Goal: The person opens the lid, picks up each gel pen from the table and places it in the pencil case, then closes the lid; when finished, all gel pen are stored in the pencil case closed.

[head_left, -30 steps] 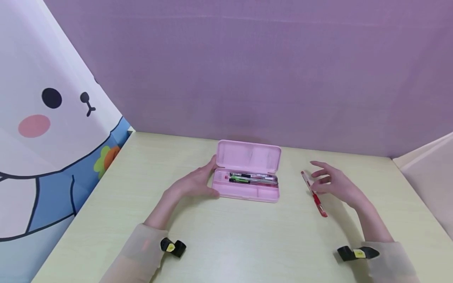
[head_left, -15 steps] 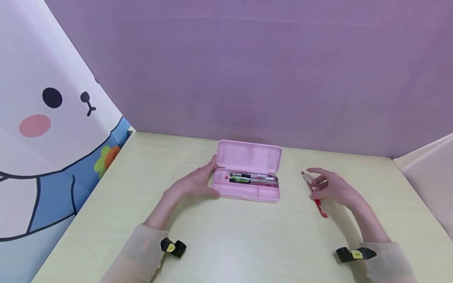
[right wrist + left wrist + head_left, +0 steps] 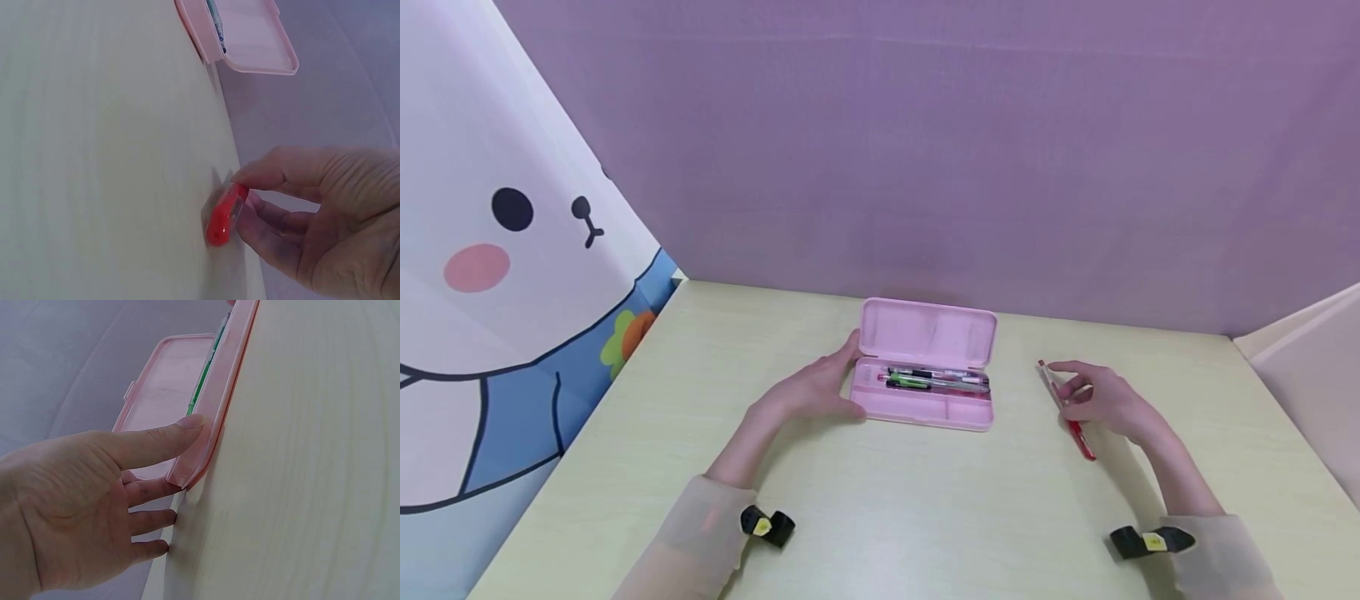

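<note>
A pink pencil case (image 3: 898, 406) lies with its lid (image 3: 927, 329) raised at the back of the table, with several pens (image 3: 932, 379) in its rear compartment. My left hand (image 3: 812, 387) holds the case's left end; in the left wrist view its thumb (image 3: 165, 439) lies on the front wall and the fingers reach behind the end. To the right of the case, my right hand (image 3: 1105, 404) pinches a red pen (image 3: 1078, 437) between thumb and fingers. The right wrist view shows the pen's red end (image 3: 222, 219) close to the tabletop; the fingers hide its middle.
The pale wooden table (image 3: 925, 508) meets a purple cloth (image 3: 925, 167) at its back edge. A printed cartoon cloth (image 3: 512, 333) hangs at the left, and a pale cloth (image 3: 1315, 375) at the right. Each sleeve carries a small black camera (image 3: 767, 526).
My right hand has come down toward the front and its fingers have closed on the red pen, which has barely moved. The left hand and the pencil case have stayed in place.
</note>
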The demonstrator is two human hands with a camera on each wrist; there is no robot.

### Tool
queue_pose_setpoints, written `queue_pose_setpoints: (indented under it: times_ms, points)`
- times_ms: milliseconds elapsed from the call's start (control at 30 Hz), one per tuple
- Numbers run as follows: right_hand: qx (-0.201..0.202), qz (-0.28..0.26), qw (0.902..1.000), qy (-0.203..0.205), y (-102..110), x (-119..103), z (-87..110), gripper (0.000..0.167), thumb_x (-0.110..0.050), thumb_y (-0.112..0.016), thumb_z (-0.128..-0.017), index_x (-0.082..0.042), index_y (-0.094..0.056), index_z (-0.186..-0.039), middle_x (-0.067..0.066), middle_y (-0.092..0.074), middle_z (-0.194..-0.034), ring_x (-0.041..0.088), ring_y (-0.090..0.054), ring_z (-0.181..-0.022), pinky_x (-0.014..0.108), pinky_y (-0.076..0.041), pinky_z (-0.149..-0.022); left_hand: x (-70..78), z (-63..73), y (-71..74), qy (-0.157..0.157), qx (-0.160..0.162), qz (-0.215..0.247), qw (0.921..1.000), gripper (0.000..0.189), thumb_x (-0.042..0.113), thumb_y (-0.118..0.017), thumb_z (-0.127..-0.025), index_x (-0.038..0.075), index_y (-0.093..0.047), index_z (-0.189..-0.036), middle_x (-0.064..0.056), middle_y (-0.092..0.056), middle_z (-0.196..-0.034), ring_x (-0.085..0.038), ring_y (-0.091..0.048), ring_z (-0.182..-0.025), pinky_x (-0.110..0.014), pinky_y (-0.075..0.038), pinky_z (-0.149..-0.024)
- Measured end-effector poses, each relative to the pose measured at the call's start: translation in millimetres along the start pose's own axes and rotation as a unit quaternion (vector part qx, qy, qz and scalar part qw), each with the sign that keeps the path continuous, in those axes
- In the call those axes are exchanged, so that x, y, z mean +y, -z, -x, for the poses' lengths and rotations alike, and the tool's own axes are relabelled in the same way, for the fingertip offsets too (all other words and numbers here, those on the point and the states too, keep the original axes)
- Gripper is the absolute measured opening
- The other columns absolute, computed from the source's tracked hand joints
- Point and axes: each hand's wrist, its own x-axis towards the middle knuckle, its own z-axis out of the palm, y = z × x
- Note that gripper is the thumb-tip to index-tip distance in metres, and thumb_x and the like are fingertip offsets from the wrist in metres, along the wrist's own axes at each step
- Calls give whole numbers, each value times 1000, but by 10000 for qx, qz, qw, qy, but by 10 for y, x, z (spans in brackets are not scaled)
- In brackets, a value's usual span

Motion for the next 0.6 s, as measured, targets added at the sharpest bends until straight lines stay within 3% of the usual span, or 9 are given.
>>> queue_pose_setpoints:
  times_ms: [333,600]
  points:
    - [251,101,9995,160,16,-72,33,70,-4,-75,-88,1,-46,-151,19,-68,-109,16,-63,-90,21,-58,-68,-5,-11,-9,66,-22,-26,10000,123,20,-83,-85,19,9,-166,-7,-23,-173,-35,-23,-159,-60,-23,-128]
    - [651,99,9933,953,25,-201,-4,66,4,-73,-87,0,-50,-149,21,-71,-103,5,-65,-84,18,-57,-70,-8,-5,4,79,9,-55,10000,124,21,-84,-84,22,10,-166,-5,-24,-173,-35,-24,-159,-61,-24,-127]
